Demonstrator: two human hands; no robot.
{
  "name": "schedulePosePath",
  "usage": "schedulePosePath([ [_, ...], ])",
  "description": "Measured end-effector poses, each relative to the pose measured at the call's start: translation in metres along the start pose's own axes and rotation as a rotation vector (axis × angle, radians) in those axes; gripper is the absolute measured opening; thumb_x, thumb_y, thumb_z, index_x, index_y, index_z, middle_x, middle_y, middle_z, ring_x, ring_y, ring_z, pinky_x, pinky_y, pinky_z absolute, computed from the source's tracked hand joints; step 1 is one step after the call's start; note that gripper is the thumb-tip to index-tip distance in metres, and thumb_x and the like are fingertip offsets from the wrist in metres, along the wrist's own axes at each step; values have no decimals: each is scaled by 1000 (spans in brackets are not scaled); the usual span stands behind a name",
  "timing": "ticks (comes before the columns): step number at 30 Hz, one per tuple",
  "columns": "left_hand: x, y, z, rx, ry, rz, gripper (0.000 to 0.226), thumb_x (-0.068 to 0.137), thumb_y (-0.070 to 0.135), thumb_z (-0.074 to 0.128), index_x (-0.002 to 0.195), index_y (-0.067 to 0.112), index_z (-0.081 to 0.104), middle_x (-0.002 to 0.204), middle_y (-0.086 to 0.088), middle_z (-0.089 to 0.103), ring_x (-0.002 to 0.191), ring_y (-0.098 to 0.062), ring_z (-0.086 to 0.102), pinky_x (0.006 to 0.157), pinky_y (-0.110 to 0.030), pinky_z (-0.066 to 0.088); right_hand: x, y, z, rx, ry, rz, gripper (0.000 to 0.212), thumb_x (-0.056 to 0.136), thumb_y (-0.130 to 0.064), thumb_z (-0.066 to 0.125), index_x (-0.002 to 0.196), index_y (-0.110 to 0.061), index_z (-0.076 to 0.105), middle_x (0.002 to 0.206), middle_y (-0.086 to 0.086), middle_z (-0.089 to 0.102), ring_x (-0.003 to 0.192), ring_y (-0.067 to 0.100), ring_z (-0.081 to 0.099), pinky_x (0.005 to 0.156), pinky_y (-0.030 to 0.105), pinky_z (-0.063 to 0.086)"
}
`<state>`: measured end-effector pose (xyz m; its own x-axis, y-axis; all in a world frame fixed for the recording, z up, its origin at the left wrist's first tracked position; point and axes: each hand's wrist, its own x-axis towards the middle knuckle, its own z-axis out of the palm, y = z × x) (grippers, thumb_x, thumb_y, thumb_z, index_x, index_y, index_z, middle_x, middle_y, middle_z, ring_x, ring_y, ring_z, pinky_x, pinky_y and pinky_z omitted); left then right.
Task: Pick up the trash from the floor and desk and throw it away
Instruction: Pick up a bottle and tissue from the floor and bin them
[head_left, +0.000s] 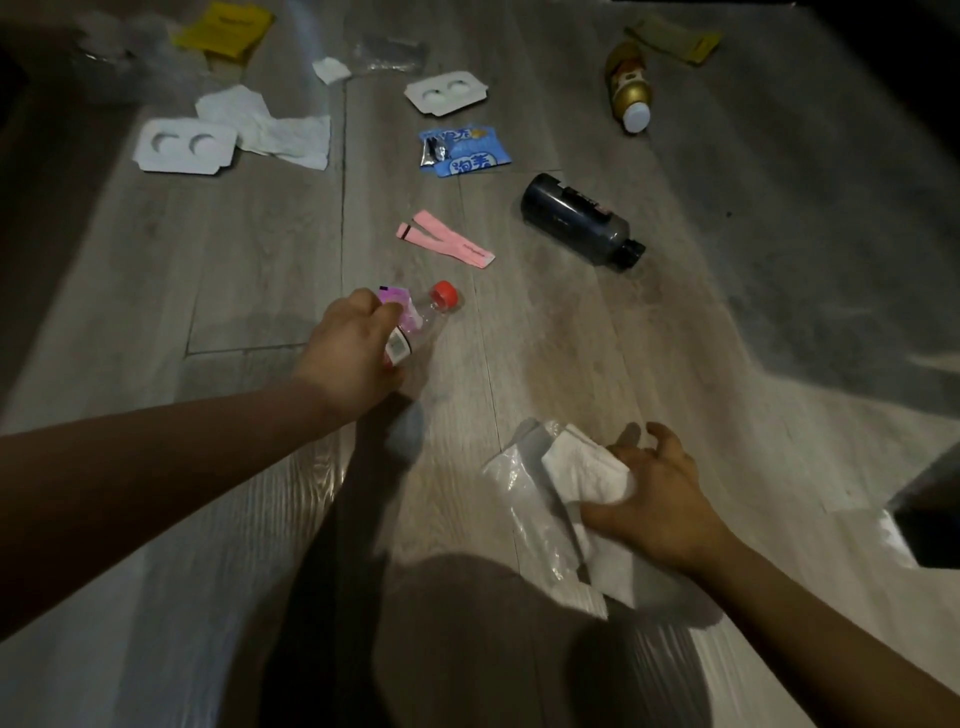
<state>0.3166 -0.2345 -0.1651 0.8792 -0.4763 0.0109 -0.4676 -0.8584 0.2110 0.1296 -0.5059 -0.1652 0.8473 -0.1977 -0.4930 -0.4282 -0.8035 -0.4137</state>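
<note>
1. Head view: the left hand (353, 353) reaches forward over the wooden floor (597, 332), its fingers curled round a small clear bottle (415, 325). The bottle has a red cap (444, 294) and a pink label, and it points away from the person, low over the boards.
2. The right hand (660, 499) holds a folded white tissue (582, 473) between thumb and palm. The other fingers are spread and loosely bent above it. A thin clear plastic bag (524, 493) hangs under the tissue, touching it.
3. Farther out, a dark bottle (576, 221) with a black cap lies on its side. I cannot tell what it holds.
4. A gold bottle (627, 83) with a white cap lies beyond it, contents hidden.
5. Pink paper strips (447, 241) lie between the clear bottle and a blue snack wrapper (462, 150).
6. Two white card trays (182, 145) (447, 93) each show two round hollows.
7. Crumpled white paper (285, 130) touches the left tray. A yellow packet (223, 28) lies at the far edge.
</note>
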Motion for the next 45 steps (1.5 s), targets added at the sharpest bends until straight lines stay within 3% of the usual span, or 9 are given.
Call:
schedulePosePath([
  [6,4,2,1,34,-45,-51,60,69,27,75,123,9,55,110,-18,52,101,-38,48,84,-43,45,8,-7,3,34,-20,-66,77,65,-51,77,131,-29,45,131,-4,40,108,11,44,89,27,44],
  [13,-5,0,5,-45,-144,-84,69,72,28,74,131,18,38,111,-18,50,94,-39,56,75,-38,47,11,-23,11,-5,-2,-161,80,64,-47,78,133,-23,44,135,-5,44,108,9,47,89,21,41],
  [19,0,3,4,-190,-240,-227,84,71,26,78,136,17,26,118,-19,49,102,-38,57,80,-38,48,20,-39,15,-24,3,-205,86,62,-47,80,136,-20,44,137,-5,45,111,10,50,89,17,38],
  [23,5,0,12,-185,-313,-286,80,70,28,77,133,11,32,120,-18,51,103,-35,57,83,-36,46,26,-47,13,6,-15,-233,70,61,-44,79,123,-25,52,120,-8,53,99,6,52,83,20,45],
  [29,18,-9,1,-433,-282,-338,59,65,28,77,115,16,46,97,-4,63,72,-17,58,61,-24,43,53,-58,-27,47,4,-196,64,64,-44,80,120,-27,52,111,-11,54,98,7,53,71,14,39],
  [33,27,-2,-52,-602,-267,-381,66,66,28,79,122,21,45,93,8,57,77,-10,57,59,-16,39,66,-87,-94,28,10,-173,52,65,-37,82,109,-21,59,104,-6,60,91,12,60,69,18,45],
  [36,22,17,-122,-695,-241,-452,59,67,24,78,117,22,46,96,7,59,83,-12,57,60,-13,38,46,-124,-158,99,97,-142,39,64,-31,83,96,-20,64,90,-6,62,72,-4,56,54,4,42],
  [40,9,58,-234,-766,-214,-529,54,65,23,76,110,26,46,82,7,62,69,-7,59,51,-13,39,-19,-181,-238,270,197,-105,38,61,-25,84,88,-31,58,78,-18,56,63,-12,50,53,-2,38],
  [45,-6,105,-400,-836,-210,-553,51,65,25,78,105,30,46,79,8,62,66,-5,62,45,-14,43,-126,-253,-338,442,259,-13,41,63,-16,83,101,-14,67,85,-5,60,73,9,58,54,3,37],
])
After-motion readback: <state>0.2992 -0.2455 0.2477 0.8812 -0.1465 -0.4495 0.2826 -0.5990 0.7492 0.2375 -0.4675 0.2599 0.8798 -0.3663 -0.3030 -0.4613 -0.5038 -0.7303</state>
